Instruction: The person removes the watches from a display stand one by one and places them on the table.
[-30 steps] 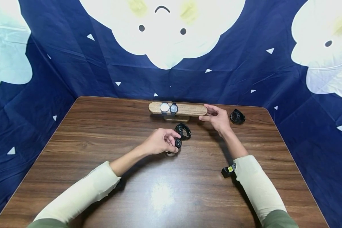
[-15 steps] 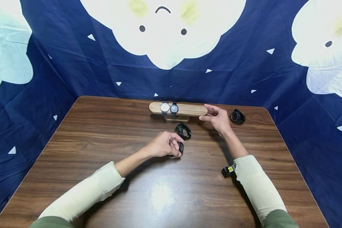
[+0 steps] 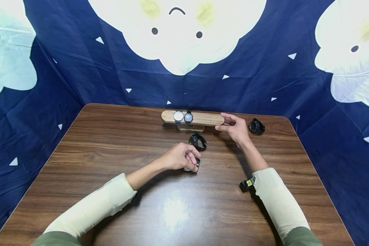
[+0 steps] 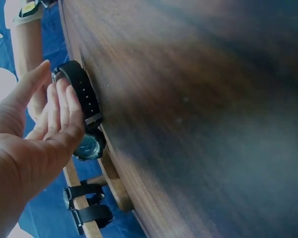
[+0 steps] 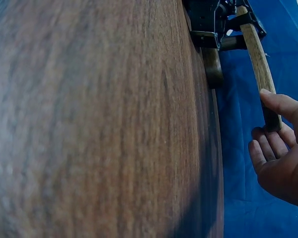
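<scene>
Grasping a dark-strapped watch (image 3: pixel 198 164) in one hand and the end of a wooden stand (image 3: pixel 207 118) in the other

Your left hand (image 3: pixel 179 158) is over the middle of the tabletop (image 3: pixel 110 143), nearer to you than the stand. Its fingers are curled and grasp the dark-strapped watch; the head view has much of it hidden behind them, while the left wrist view shows the row of holes in its strap. You cannot tell whether this watch touches the tabletop.

Just beyond it, a black watch (image 3: pixel 193 140) lies on the tabletop with its strap looped, between your left hand and the stand.

Your right hand (image 3: pixel 236 130) grasps the right end of the stand's long bar, thumb on the near side and the other fingers on the far side. The stand is at the far side of the tabletop, its base beneath the bar. Left of the bar's middle, two watches sit side by side: a round pale-faced watch (image 3: pixel 178 116) and, just right of it, a squarish dark-faced watch (image 3: pixel 188 117).

To the right of your right hand, a second black watch (image 3: pixel 256 126) lies near the far right corner. A small black device (image 3: pixel 244 185) shows at the cuff of your pale right sleeve (image 3: pixel 279 201). Behind the far edge hangs a navy cloth (image 3: pixel 196 89) printed with white clouds.
</scene>
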Demonstrator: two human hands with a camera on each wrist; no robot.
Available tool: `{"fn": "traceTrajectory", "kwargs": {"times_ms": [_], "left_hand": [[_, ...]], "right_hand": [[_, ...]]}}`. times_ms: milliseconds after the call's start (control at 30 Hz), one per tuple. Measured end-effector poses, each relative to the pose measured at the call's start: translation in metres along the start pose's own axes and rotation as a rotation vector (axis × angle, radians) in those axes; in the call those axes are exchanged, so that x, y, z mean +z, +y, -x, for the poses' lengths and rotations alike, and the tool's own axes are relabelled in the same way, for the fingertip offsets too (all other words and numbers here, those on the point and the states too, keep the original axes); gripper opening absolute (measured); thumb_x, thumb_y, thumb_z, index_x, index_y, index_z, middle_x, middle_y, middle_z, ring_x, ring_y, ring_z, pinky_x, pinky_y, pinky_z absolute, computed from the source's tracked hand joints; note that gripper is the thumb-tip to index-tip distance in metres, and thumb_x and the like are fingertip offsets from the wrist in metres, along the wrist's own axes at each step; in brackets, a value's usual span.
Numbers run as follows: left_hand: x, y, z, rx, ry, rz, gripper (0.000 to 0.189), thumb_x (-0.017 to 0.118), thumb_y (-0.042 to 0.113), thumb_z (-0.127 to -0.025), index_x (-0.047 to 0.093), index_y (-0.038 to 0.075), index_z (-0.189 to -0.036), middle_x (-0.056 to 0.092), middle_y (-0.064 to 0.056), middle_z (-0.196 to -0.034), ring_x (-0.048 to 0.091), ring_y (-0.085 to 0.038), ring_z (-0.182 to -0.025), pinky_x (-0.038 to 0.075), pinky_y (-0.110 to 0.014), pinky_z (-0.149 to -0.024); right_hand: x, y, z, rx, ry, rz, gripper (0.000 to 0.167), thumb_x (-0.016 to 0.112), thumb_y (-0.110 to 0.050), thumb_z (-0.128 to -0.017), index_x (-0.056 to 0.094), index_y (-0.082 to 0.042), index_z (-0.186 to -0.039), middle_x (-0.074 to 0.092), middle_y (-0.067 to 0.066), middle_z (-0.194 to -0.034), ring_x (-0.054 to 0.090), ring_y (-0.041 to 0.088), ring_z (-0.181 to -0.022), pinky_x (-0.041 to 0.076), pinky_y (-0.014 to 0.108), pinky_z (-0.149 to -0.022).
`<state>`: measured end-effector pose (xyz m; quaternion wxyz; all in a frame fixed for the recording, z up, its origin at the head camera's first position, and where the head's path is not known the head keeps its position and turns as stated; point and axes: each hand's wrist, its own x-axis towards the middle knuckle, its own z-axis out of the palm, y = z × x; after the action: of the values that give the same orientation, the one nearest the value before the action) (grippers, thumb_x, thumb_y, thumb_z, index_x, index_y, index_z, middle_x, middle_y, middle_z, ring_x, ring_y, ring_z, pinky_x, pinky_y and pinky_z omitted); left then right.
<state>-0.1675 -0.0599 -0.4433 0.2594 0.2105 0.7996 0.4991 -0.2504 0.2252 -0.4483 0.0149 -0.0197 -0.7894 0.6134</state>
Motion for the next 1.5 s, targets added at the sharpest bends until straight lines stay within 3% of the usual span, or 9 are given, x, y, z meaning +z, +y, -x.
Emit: {"fn": "traceTrajectory", "kwargs": {"times_ms": [200,467,667,867,1133,1300,1500], "left_hand": [[-0.001,-0.001,0.000,0.008,-0.018,0.023,0.053,0.098,0.001,-0.081,0.077,-0.002,-0.130,0.081,-0.004,-0.095,0.074,-0.009,-0.083,0.064,-0.023,-0.074],[-0.003,-0.003,-0.001,0.029,-0.018,0.080,0.052,0.096,-0.002,-0.082,0.075,-0.006,-0.129,0.080,-0.006,-0.095,0.074,-0.010,-0.081,0.065,-0.022,-0.081],[-0.008,-0.003,-0.001,0.078,0.029,0.096,0.050,0.096,-0.001,-0.082,0.076,-0.008,-0.127,0.080,-0.005,-0.093,0.074,-0.010,-0.081,0.064,-0.021,-0.081],[-0.017,-0.002,-0.001,0.121,0.113,0.120,0.048,0.097,0.001,-0.082,0.078,-0.007,-0.125,0.080,-0.011,-0.097,0.074,-0.011,-0.085,0.065,-0.022,-0.083],[-0.035,0.001,-0.003,0.142,0.282,0.184,0.049,0.100,0.005,-0.081,0.079,-0.003,-0.125,0.081,-0.015,-0.103,0.073,-0.014,-0.087,0.062,-0.021,-0.080],[-0.047,0.002,-0.005,0.181,0.394,0.185,0.046,0.099,0.006,-0.083,0.079,-0.003,-0.124,0.080,-0.023,-0.110,0.072,-0.015,-0.087,0.060,-0.020,-0.080],[-0.062,-0.002,-0.007,0.178,0.491,0.189,0.050,0.099,0.006,-0.084,0.078,-0.004,-0.128,0.077,-0.033,-0.120,0.072,-0.012,-0.089,0.061,-0.018,-0.082]], "right_hand": [[0.000,0.000,0.000,-0.001,0.000,0.010,0.072,0.095,-0.001,-0.088,0.068,-0.007,-0.155,0.069,0.021,-0.156,0.069,0.035,-0.143,0.060,0.014,-0.102],[0.000,0.001,-0.001,-0.012,0.004,0.024,0.071,0.095,-0.002,-0.088,0.069,-0.007,-0.154,0.070,0.021,-0.155,0.072,0.029,-0.139,0.060,0.012,-0.100],[0.000,0.001,-0.001,-0.009,0.007,0.016,0.071,0.095,-0.002,-0.088,0.069,-0.008,-0.154,0.070,0.022,-0.155,0.072,0.032,-0.140,0.061,0.011,-0.096],[0.000,0.001,0.000,-0.003,0.006,0.013,0.071,0.095,-0.002,-0.088,0.069,-0.007,-0.154,0.070,0.021,-0.156,0.070,0.035,-0.142,0.061,0.012,-0.098],[-0.001,0.000,0.002,0.001,0.001,0.003,0.071,0.094,-0.001,-0.089,0.068,-0.007,-0.155,0.069,0.020,-0.158,0.069,0.031,-0.143,0.060,0.018,-0.109],[0.000,0.001,0.002,-0.005,0.004,-0.006,0.070,0.093,0.000,-0.089,0.068,-0.007,-0.154,0.068,0.020,-0.158,0.071,0.022,-0.137,0.059,0.023,-0.114],[0.001,0.001,0.002,0.000,0.015,-0.019,0.070,0.094,0.002,-0.088,0.069,-0.006,-0.153,0.069,0.022,-0.155,0.072,0.009,-0.124,0.060,0.020,-0.110]]}}
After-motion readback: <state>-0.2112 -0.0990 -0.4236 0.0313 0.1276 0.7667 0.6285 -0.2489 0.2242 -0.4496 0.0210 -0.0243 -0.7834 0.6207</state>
